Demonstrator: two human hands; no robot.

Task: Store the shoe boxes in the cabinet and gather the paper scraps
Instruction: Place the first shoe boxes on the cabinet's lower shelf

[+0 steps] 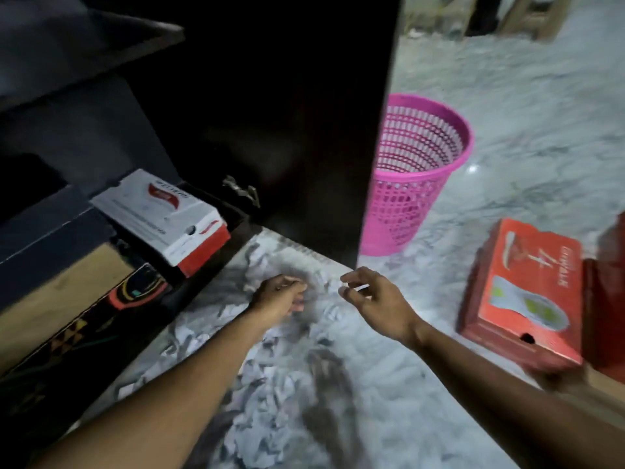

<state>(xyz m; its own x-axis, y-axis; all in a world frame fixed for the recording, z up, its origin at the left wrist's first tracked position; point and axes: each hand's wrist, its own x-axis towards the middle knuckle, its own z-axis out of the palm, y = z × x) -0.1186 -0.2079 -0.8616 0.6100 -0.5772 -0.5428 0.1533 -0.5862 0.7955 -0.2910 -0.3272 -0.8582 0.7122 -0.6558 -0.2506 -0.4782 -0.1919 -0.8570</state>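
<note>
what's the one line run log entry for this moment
phase: gathering scraps | left hand: closed over paper scraps | right hand: open, empty | white shoe box: in cabinet | red shoe box: on floor

On the marble floor (541, 106) lie paper scraps (270, 377), a pink basket (406, 201) and a red shoe box (527, 296).

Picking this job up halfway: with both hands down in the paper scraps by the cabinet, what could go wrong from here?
1. The white shoe box overhangs its shelf edge above the scraps; a bump might tip it.
2. The pink basket stands partly behind the cabinet door, so carried scraps may drop.
</note>
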